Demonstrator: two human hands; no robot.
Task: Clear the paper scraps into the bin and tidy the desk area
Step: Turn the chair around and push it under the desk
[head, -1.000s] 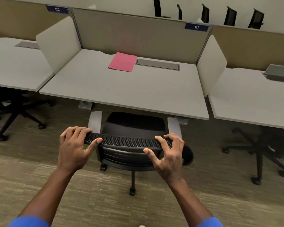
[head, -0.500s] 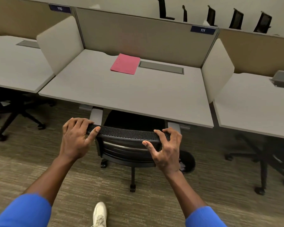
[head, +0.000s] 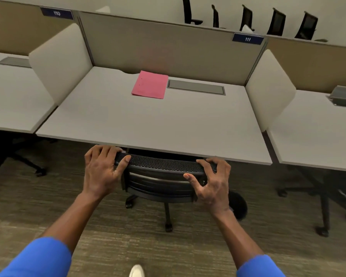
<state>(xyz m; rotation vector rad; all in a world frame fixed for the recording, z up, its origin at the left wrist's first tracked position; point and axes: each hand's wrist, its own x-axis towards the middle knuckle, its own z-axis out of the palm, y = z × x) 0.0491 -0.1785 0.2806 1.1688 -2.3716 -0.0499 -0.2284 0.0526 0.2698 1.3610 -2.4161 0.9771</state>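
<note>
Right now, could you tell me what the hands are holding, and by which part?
Both hands, left and right, grip the office chair by the top edge of its mesh backrest.

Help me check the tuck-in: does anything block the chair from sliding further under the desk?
Nothing visible does. Left hand and right hand hold the chair backrest, already at the desk edge. The space underneath is hidden.

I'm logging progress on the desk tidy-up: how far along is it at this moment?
Looks done: no paper scraps show on the desk; only a pink folder lies there. In hand: the left hand and right hand grip the chair backrest, its seat already under the desk. Left: releasing the chair.
</note>
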